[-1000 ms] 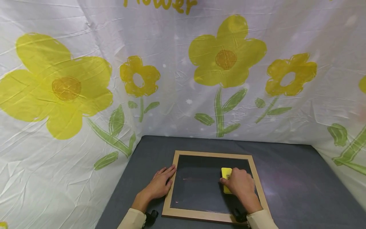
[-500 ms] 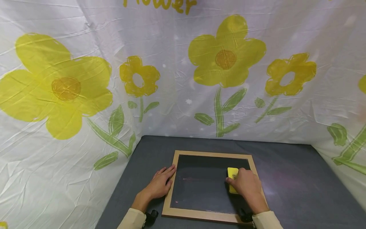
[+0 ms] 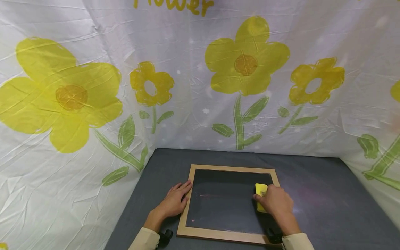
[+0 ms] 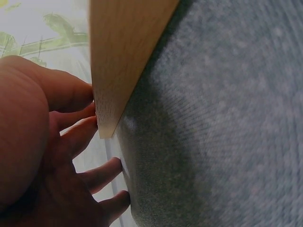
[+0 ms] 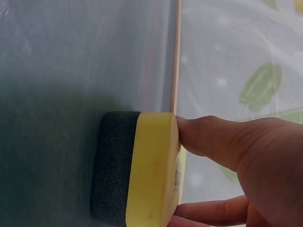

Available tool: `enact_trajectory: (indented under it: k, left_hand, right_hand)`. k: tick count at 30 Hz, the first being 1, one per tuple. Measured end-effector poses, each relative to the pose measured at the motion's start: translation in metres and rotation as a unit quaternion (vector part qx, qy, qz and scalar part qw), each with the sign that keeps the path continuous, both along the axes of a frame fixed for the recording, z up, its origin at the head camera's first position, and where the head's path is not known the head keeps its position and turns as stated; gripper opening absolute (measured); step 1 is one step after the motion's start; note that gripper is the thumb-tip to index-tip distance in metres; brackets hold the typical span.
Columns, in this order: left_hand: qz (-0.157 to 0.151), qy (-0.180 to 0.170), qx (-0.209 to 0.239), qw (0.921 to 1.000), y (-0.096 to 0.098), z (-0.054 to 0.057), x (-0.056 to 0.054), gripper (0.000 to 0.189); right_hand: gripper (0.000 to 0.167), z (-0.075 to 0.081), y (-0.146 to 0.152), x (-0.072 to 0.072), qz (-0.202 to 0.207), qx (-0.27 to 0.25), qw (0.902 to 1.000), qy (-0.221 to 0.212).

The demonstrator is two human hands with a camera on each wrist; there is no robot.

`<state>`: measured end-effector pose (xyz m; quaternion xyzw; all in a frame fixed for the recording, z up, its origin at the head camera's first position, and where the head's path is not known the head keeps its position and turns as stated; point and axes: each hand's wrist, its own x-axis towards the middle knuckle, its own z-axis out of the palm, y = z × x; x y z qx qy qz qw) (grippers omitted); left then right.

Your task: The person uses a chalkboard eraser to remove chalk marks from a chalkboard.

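Note:
A small chalkboard point(image 3: 225, 206) in a light wooden frame point(image 3: 232, 168) lies flat on the dark cloth. Toward its right side, my right hand point(image 3: 277, 203) grips a yellow board eraser point(image 3: 261, 191) with a black felt underside. In the right wrist view, the thumb sits on the eraser's point(image 5: 149, 165) yellow back, and the felt point(image 5: 113, 165) faces the board. My left hand point(image 3: 174, 200) rests at the frame's left edge with fingers extended. The left wrist view has the thumb and some fingers against the wooden frame point(image 4: 123, 52), others touching the cloth.
Faint pinkish chalk marks point(image 3: 204, 195) show on the board's left part, with a small one point(image 3: 193, 220) at lower left. A dark grey cloth point(image 3: 328, 201) covers the table. Behind stands a white curtain point(image 3: 193, 114) printed with yellow flowers.
My right hand has slid the eraser to the right across the board, toward the right side of the frame. The left hand has stayed in place.

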<state>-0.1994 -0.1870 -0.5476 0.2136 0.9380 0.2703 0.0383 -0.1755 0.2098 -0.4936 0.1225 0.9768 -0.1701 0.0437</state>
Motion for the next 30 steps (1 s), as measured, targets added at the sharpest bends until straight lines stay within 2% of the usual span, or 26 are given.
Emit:
enact_trajectory:
  k: [10, 16, 30]
  left_hand:
    - [-0.002, 0.0, 0.002, 1.0, 0.0, 0.001, 0.0, 0.057]
    - [-0.001, -0.005, 0.001, 1.0, 0.0, -0.001, 0.0, 0.057]
    - [-0.003, -0.002, 0.0, 1.0, -0.001, -0.001, 0.0, 0.056]
  right_hand:
    - [0.064, 0.002, 0.016, 0.002, -0.009, -0.001, 0.9998, -0.02]
    - [0.063, 0.005, 0.023, 0.005, -0.011, 0.0, 0.9999, -0.013]
    - [0.074, 0.005, 0.031, 0.006, -0.014, 0.005, 0.9993, -0.034]
